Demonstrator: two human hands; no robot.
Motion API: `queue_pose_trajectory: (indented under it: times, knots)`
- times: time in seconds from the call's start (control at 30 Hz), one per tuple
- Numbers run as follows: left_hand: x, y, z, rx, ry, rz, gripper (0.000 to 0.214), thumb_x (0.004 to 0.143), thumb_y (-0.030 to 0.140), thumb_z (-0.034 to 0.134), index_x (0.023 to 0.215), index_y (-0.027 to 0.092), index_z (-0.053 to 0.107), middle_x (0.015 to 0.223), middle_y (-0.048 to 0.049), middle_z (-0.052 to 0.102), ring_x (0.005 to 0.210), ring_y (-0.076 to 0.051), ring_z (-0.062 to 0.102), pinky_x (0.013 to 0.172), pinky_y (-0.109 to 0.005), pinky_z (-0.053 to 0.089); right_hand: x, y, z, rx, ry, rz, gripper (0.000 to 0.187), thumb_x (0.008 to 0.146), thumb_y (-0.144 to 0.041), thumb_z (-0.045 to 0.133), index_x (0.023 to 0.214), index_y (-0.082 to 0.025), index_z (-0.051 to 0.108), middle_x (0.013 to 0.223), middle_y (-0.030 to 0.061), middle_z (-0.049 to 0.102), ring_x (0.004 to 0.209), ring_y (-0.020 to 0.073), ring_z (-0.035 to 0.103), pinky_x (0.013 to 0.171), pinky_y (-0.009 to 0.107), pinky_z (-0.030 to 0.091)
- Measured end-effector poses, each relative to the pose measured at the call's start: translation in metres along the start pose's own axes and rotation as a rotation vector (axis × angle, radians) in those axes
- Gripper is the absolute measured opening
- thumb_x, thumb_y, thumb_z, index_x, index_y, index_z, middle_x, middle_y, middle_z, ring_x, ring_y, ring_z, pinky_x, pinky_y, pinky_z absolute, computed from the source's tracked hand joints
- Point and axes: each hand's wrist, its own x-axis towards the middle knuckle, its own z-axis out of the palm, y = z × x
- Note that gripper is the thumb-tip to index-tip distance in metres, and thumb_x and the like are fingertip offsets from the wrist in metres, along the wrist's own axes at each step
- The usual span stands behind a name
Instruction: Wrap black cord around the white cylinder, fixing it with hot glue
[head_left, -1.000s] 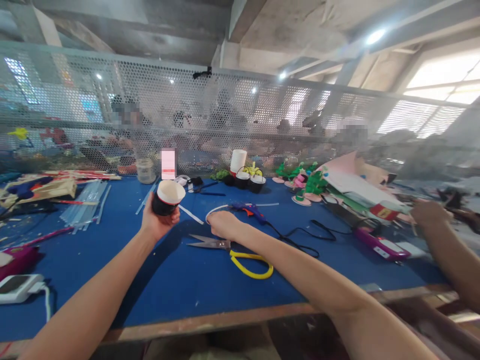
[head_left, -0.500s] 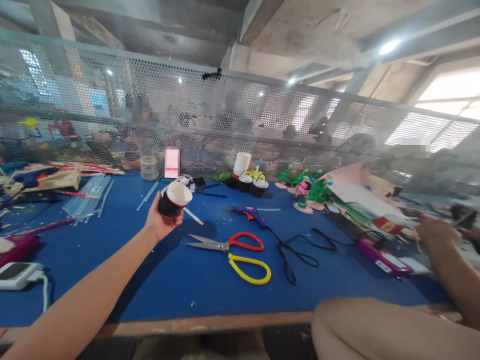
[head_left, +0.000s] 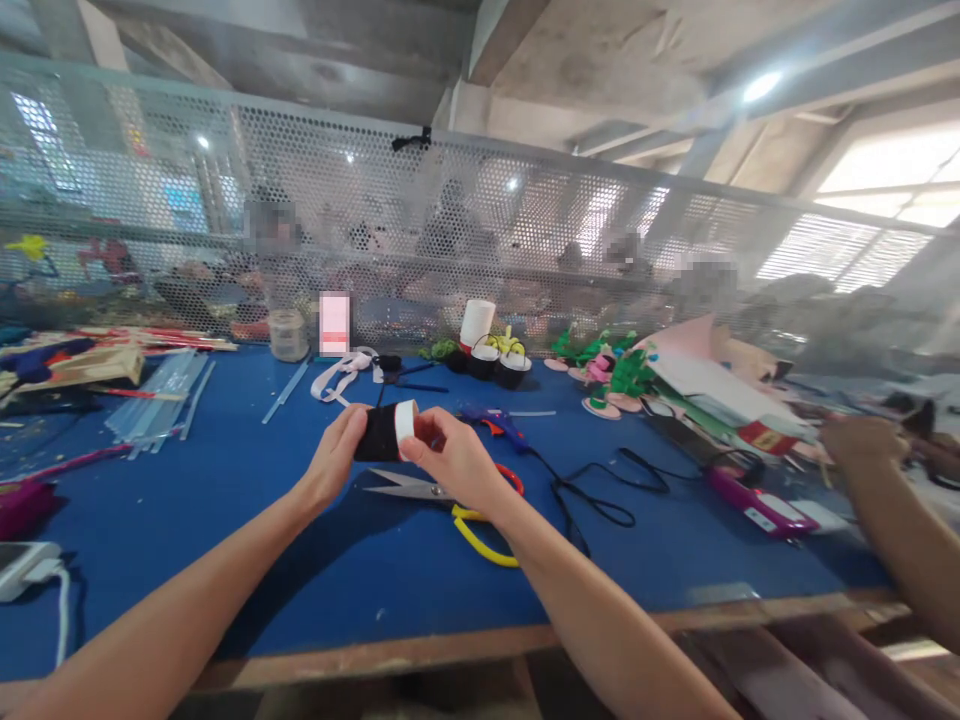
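My left hand (head_left: 334, 462) is closed around the black-wrapped side of a paper cup (head_left: 379, 432), which lies tipped sideways with its white rim to the right. At that rim, my right hand (head_left: 454, 450) pinches the edge between thumb and fingers. Below the hands lie scissors (head_left: 405, 487) with one red and one yellow handle, partly hidden by my right hand and forearm. Just behind my right hand rests a blue glue gun (head_left: 504, 428) with an orange trigger.
Behind stand more black-and-white cups (head_left: 513, 371) and a white cup (head_left: 477, 322). Green craft plants (head_left: 628, 372) are to the right. Glue sticks (head_left: 159, 400) lie left. A co-worker's arm (head_left: 874, 480) reaches in at right, near a purple device (head_left: 761, 503). A black cord (head_left: 600, 505) crosses the table.
My right hand has come in from the right and taken hold of the cup's rim. The cup has turned from nearly upright to sideways and moved slightly right and down.
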Motion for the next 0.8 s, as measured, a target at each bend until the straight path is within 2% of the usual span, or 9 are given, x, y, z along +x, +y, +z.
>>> queue_pose_trajectory:
  times: [0.1, 0.23, 0.33, 0.5, 0.67, 0.73, 0.8]
  knots:
    - [-0.007, 0.001, 0.003, 0.398, -0.073, 0.219, 0.009, 0.067, 0.019, 0.057, 0.075, 0.016, 0.060, 0.059, 0.0025, 0.055, 0.053, -0.010, 0.044, 0.047, -0.016, 0.032, -0.005, 0.007, 0.004, 0.087, 0.063, 0.021, 0.024, 0.069, -0.038, 0.052, 0.068, -0.015, 0.047, 0.056, -0.0038, 0.046, 0.051, 0.0073, 0.041, 0.048, 0.020, 0.035]
    - [-0.011, 0.002, 0.005, 0.595, -0.095, 0.350, 0.016, 0.066, 0.018, 0.057, 0.081, 0.018, 0.060, 0.058, 0.0043, 0.054, 0.053, -0.011, 0.043, 0.051, -0.017, 0.031, -0.007, 0.007, 0.001, 0.098, 0.160, 0.011, 0.029, 0.074, -0.036, 0.045, 0.052, -0.017, 0.040, 0.047, -0.0057, 0.036, 0.045, 0.0062, 0.033, 0.043, 0.019, 0.029]
    - [-0.009, 0.002, 0.004, 0.580, -0.073, 0.351, 0.015, 0.065, 0.017, 0.057, 0.079, 0.018, 0.060, 0.060, 0.0035, 0.055, 0.056, -0.011, 0.043, 0.052, -0.018, 0.031, -0.003, 0.010, 0.001, 0.121, 0.160, 0.025, 0.033, 0.077, -0.036, 0.041, 0.050, -0.017, 0.038, 0.045, -0.0051, 0.038, 0.043, 0.0066, 0.036, 0.043, 0.019, 0.030]
    - [-0.006, 0.002, 0.003, 0.494, 0.006, 0.322, 0.012, 0.066, 0.015, 0.056, 0.077, 0.017, 0.061, 0.059, 0.0030, 0.054, 0.056, -0.011, 0.042, 0.050, -0.017, 0.030, 0.001, 0.017, -0.001, 0.248, 0.216, 0.065, 0.032, 0.080, -0.040, 0.035, 0.062, -0.016, 0.047, 0.053, -0.0020, 0.048, 0.047, 0.0079, 0.044, 0.045, 0.019, 0.034]
    - [-0.007, 0.002, 0.006, 0.390, 0.007, 0.233, 0.012, 0.066, 0.011, 0.056, 0.076, 0.016, 0.061, 0.062, 0.0019, 0.056, 0.058, -0.012, 0.045, 0.049, -0.017, 0.031, -0.003, 0.013, 0.000, 0.059, 0.146, -0.004, 0.027, 0.075, -0.036, 0.044, 0.057, -0.017, 0.045, 0.051, -0.0042, 0.042, 0.048, 0.0074, 0.038, 0.045, 0.019, 0.032]
    - [-0.006, 0.002, 0.007, 0.337, 0.011, 0.193, 0.012, 0.066, 0.010, 0.055, 0.076, 0.016, 0.061, 0.062, 0.0020, 0.056, 0.057, -0.012, 0.045, 0.048, -0.017, 0.032, -0.003, 0.013, 0.000, 0.011, 0.162, -0.015, 0.025, 0.076, -0.034, 0.044, 0.057, -0.017, 0.045, 0.050, -0.0044, 0.041, 0.048, 0.0075, 0.038, 0.047, 0.019, 0.032]
    - [-0.003, 0.001, 0.007, 0.167, 0.025, 0.087, 0.009, 0.069, 0.012, 0.053, 0.075, 0.015, 0.060, 0.061, 0.0016, 0.056, 0.054, -0.011, 0.046, 0.046, -0.016, 0.033, -0.002, 0.015, -0.002, 0.024, 0.206, -0.016, 0.024, 0.078, -0.032, 0.040, 0.061, -0.016, 0.047, 0.053, -0.0030, 0.046, 0.052, 0.0086, 0.043, 0.051, 0.020, 0.036]
